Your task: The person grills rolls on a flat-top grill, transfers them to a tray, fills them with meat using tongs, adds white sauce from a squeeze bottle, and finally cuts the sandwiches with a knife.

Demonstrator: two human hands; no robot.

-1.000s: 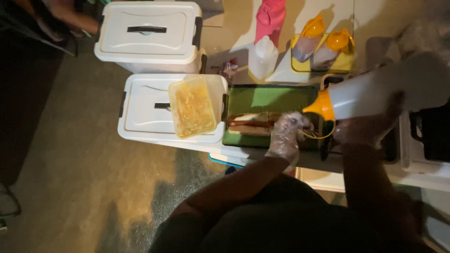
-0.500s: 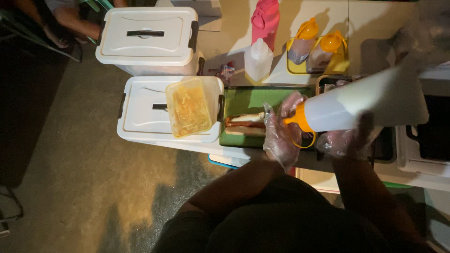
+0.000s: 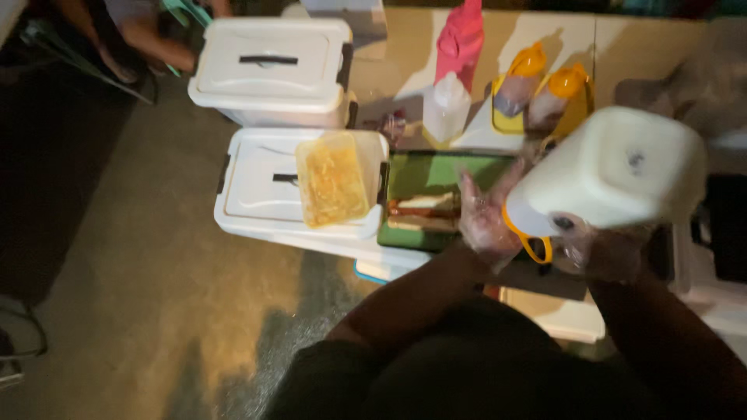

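Right hand [image 3: 603, 249] gripping white squeeze bottle [image 3: 615, 175] tipped over, gloved left hand [image 3: 484, 222] cupping its orange cap [image 3: 525, 237], sandwich [image 3: 420, 212] just left on green tray [image 3: 436, 175]

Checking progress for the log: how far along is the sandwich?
Done: bun with filling lies open on the green board. In hand: both gloved hands, left hand and right hand, grip the big white squeeze bottle, tipped toward it. Left: no sauce visible on it yet; bun unclosed.

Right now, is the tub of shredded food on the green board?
No, the tub sits on a white bin lid, left of the green board.
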